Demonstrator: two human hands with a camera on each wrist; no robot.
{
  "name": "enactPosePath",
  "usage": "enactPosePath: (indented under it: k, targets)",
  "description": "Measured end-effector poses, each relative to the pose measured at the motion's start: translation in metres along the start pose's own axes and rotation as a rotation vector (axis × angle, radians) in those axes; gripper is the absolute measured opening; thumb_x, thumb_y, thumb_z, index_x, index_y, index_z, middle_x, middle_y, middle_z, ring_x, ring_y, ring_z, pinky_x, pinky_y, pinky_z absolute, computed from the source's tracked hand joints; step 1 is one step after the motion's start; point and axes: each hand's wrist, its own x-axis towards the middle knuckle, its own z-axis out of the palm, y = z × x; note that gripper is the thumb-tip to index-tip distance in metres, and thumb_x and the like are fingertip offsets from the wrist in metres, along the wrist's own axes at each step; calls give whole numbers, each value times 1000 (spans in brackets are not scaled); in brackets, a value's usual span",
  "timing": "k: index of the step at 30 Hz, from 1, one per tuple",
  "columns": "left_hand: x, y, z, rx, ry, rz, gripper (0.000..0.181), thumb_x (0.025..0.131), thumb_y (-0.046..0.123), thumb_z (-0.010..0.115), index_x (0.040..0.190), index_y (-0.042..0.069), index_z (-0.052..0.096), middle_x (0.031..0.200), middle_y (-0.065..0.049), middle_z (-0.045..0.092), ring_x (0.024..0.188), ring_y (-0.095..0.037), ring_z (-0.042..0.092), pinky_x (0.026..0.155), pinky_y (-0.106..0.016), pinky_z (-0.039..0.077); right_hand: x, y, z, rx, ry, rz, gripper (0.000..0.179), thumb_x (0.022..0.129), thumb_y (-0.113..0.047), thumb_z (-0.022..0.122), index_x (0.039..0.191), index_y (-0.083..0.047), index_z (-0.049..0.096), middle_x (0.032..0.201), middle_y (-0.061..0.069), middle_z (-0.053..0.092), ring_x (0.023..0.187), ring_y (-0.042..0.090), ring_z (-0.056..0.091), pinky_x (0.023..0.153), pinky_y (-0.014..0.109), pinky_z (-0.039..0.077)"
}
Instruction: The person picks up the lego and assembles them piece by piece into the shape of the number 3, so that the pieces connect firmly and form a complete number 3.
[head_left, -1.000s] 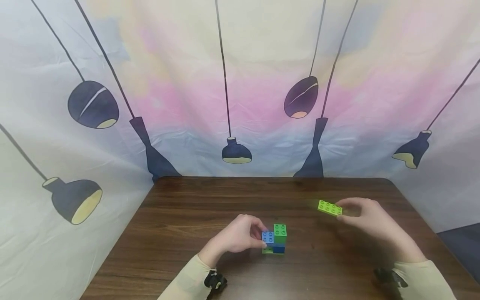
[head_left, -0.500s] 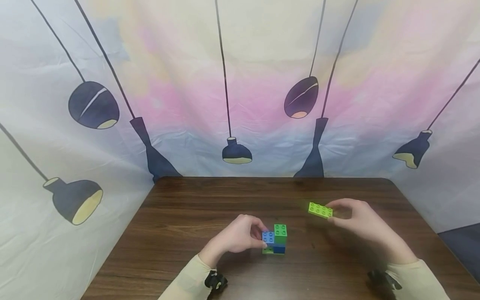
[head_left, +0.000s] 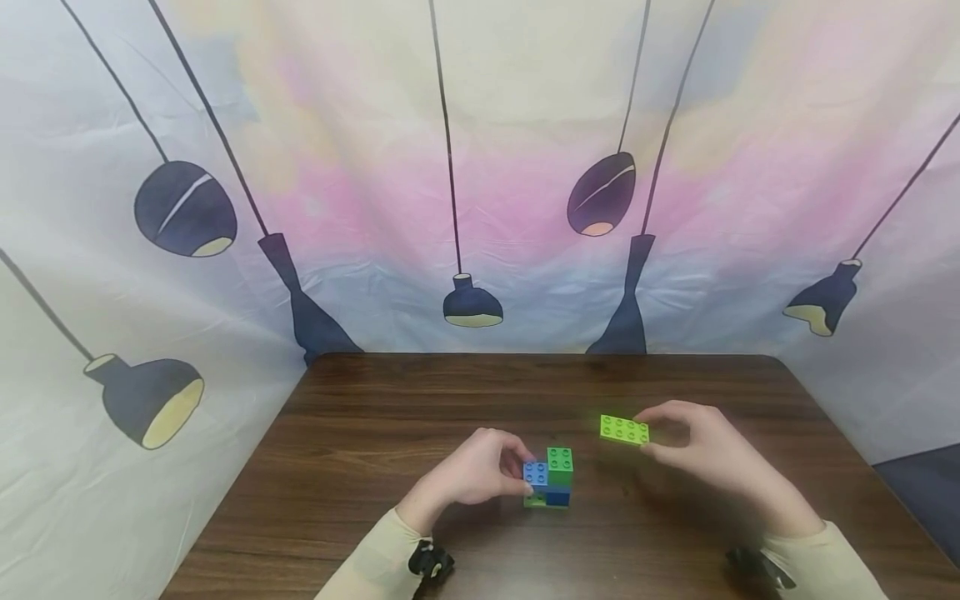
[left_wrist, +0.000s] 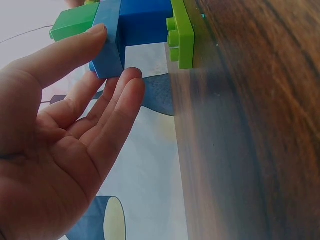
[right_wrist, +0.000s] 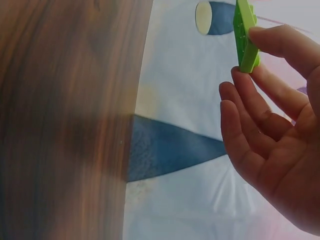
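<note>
In the head view a small stack of toy building bricks stands on the table. Its base is a thin lime-green plate (left_wrist: 186, 37), with a dark blue brick (left_wrist: 146, 22) on it. Across that lies a lighter blue brick (head_left: 535, 473), topped at its right end by a green brick (head_left: 559, 463). My left hand (head_left: 480, 473) pinches the overhanging left end of the lighter blue brick between thumb and fingers. To the right, my right hand (head_left: 701, 437) holds a separate thin lime-green brick (head_left: 624, 429) by one end, studs up, above the table.
The dark wooden table (head_left: 375, 400) reaches back to a hanging cloth (head_left: 375, 208) printed with lamps. A black wrist strap (head_left: 431, 560) shows at the left sleeve, with another dark strap (head_left: 757, 567) at the right one.
My right hand has carried the lime-green brick leftward and slightly nearer, closer to the stack, and the brick has turned a little. My left hand and the stack have stayed put.
</note>
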Motion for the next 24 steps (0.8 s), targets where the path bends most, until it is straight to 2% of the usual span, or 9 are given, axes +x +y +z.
enactPosePath:
  k: [4,8,15,24]
  targets:
    - [-1,1,-1,-1,3,5,27,84,13,93,105,9,78,85,9,70,77,-6,67,68,-26,55,0,-9,8,-12,21,-32,33,88,-23,91,119,-23,79,115,-12,75,106,14,69,88,38,57]
    - [-2,1,-1,4,8,2,27,83,12,93,105,9,78,85,10,70,76,-5,67,67,-25,55,1,-17,18,21,24,-71,35,89,-25,90,122,-19,78,117,-11,75,105,16,72,87,38,58]
    - [-1,1,-1,4,4,7,27,83,12,93,105,9,78,85,8,71,77,-6,67,67,-25,55,3,-30,33,134,-36,-101,33,91,-27,89,122,-22,77,117,-11,74,99,14,73,85,33,60]
    - [0,1,-1,4,4,5,26,83,13,93,105,10,78,86,7,72,76,-5,67,67,-25,55,9,-41,47,167,-87,-140,33,93,-31,87,123,-23,77,118,-12,74,104,14,72,87,34,59]
